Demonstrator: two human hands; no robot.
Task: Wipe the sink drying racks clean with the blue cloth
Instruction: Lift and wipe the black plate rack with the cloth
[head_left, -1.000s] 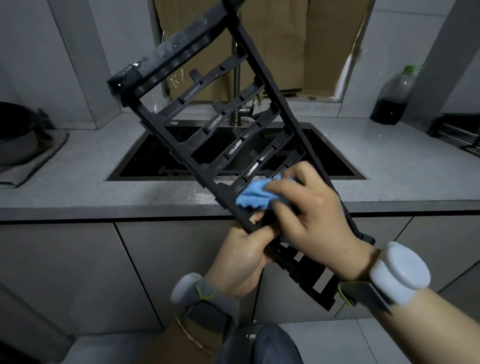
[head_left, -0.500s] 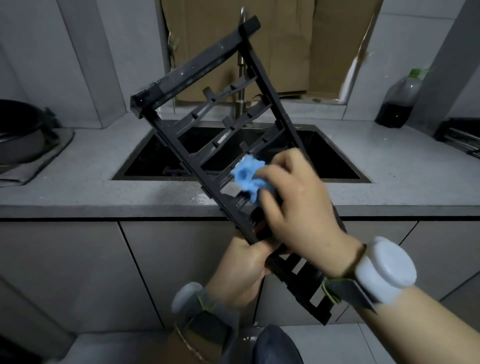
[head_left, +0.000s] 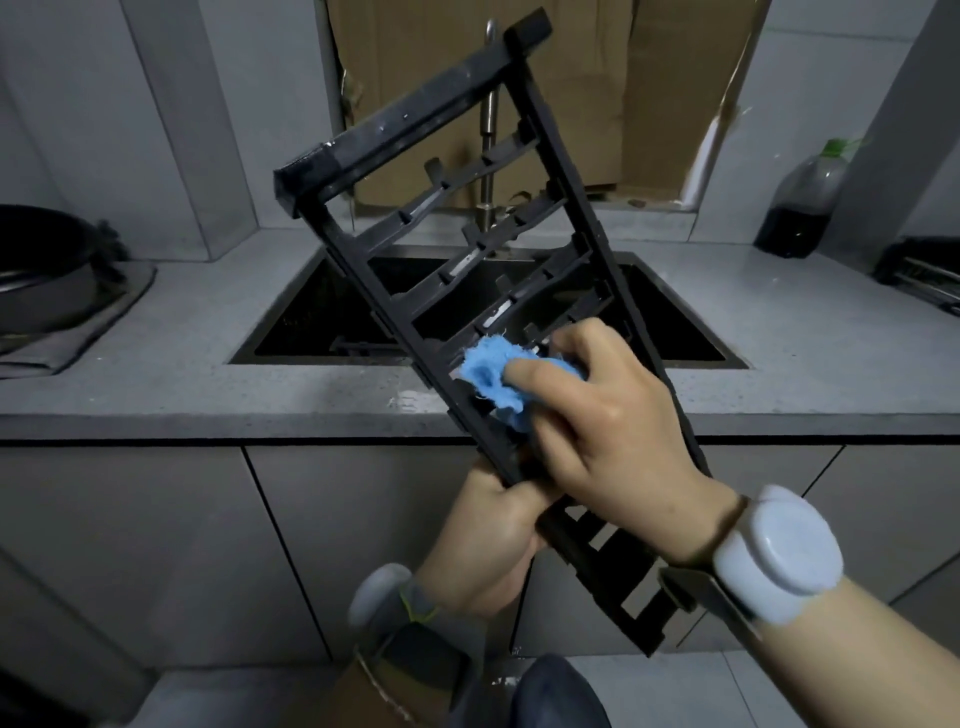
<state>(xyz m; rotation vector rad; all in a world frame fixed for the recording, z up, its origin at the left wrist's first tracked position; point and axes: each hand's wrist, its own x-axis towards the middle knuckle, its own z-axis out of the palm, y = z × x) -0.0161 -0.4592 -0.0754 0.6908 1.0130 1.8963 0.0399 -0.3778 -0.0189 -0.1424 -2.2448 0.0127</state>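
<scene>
A black slatted drying rack (head_left: 415, 124) is held up tilted in front of the sink (head_left: 311, 317), its top bar toward the faucet. My left hand (head_left: 483, 540) grips the rack's left side rail from below. My right hand (head_left: 602, 421) holds a crumpled blue cloth (head_left: 491, 376) and presses it against the slats near the rack's middle. The rack's lower end reaches down behind my right wrist.
Grey countertop (head_left: 208, 374) surrounds the dark sink, with a faucet (head_left: 488, 119) behind the rack. A dark pan on a cloth (head_left: 47, 280) sits at the left. A dark bottle with a green cap (head_left: 800, 202) and a metal object (head_left: 919, 275) stand at the right. Cabinet doors are below.
The rack has tipped more upright and shifted right. My right hand has slid the blue cloth along the slats, up and then back toward the left rail.
</scene>
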